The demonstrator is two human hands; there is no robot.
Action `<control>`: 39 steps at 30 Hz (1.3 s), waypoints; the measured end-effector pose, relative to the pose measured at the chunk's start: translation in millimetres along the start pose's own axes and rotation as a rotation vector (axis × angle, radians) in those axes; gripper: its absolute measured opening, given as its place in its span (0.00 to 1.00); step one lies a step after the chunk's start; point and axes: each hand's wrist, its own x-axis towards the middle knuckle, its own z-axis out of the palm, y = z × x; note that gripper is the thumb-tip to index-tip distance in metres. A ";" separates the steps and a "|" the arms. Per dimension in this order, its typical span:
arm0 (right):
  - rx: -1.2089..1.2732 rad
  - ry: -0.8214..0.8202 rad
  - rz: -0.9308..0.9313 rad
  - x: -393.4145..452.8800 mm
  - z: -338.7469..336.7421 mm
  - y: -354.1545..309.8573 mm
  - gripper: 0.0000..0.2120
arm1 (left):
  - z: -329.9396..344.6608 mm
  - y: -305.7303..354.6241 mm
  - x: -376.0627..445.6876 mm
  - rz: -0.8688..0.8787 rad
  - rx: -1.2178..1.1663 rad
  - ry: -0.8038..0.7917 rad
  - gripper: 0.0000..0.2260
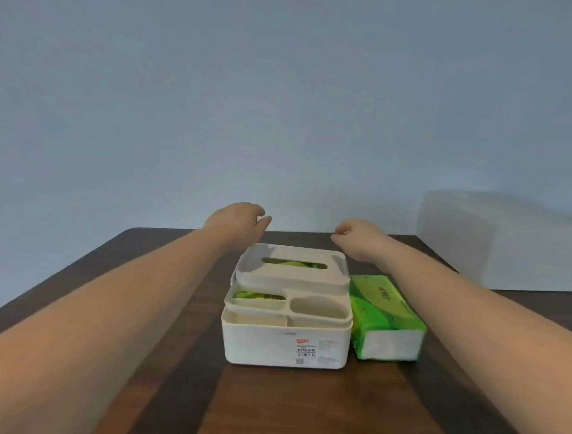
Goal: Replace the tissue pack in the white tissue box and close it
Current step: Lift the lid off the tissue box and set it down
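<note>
The white tissue box [285, 343] stands in the middle of the dark wooden table [302, 408]. Its slotted lid [292, 276] sits raised and tilted on the back part, with green wrapping showing through the slot. Front compartments lie uncovered; the left one shows a bit of green. A green tissue pack [383, 311] lies on the table, touching the box's right side. My left hand [242, 220] hovers beyond the lid's back left corner, fingers curled and apart, holding nothing. My right hand [359, 234] hovers behind the back right corner, loosely closed and holding nothing.
A pale, blurred block [500, 239] stands off the table's far right corner. A plain blue-grey wall fills the background. The table's far edge runs just behind my hands.
</note>
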 end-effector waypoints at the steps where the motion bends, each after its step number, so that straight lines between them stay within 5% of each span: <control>1: -0.022 -0.010 0.027 -4.3 0.7 2.0 0.18 | -2.0 -3.2 -6.2 -0.027 -0.002 -0.012 0.21; 12: -0.087 -0.140 0.262 -45.7 5.4 -1.6 0.09 | 2.9 -20.6 -57.4 -0.216 -0.162 -0.166 0.14; 27: -0.179 -0.204 0.243 -45.7 15.5 -6.2 0.03 | 24.2 -22.8 -51.2 -0.287 -0.225 -0.170 0.08; 36: -0.121 -0.033 0.192 -48.5 8.4 -12.3 0.02 | 11.3 -24.2 -46.7 -0.344 -0.392 -0.029 0.05; 39: -0.077 0.031 0.152 -45.1 7.3 -24.2 0.09 | -3.8 -33.8 -47.5 -0.345 -0.420 0.037 0.04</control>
